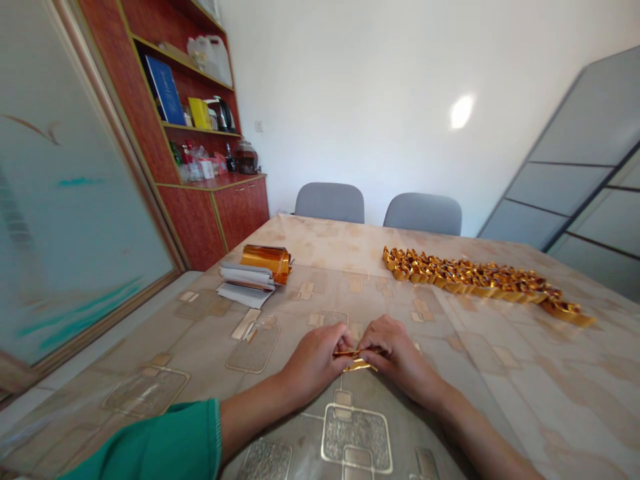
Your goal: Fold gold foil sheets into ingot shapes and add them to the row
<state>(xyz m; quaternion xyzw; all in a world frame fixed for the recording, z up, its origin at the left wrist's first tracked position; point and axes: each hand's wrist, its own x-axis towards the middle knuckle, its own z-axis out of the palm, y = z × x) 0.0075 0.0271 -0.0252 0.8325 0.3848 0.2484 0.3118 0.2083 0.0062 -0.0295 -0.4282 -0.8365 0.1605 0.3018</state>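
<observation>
Both my hands rest on the patterned table (pixel 525 387) and pinch one small piece of gold foil paper (pixel 358 361) between them. My left hand (pixel 314 363) grips its left end with curled fingers. My right hand (pixel 397 353) closes on its right end. The paper looks partly folded and lies low against the tabletop. A long heap of folded gold paper pieces (pixel 480 280) stretches across the table beyond my right hand. A roll of gold foil (pixel 266 260) lies on a stack of white sheets (pixel 246 283) beyond my left hand.
Two grey chairs (pixel 330 201) stand at the far side of the table. A red wooden cabinet (pixel 200 133) with shelves of bottles, a kettle and a blue book fills the left corner. A frosted glass panel (pixel 65 220) lines the left; grey panels (pixel 585 167) lean at the right.
</observation>
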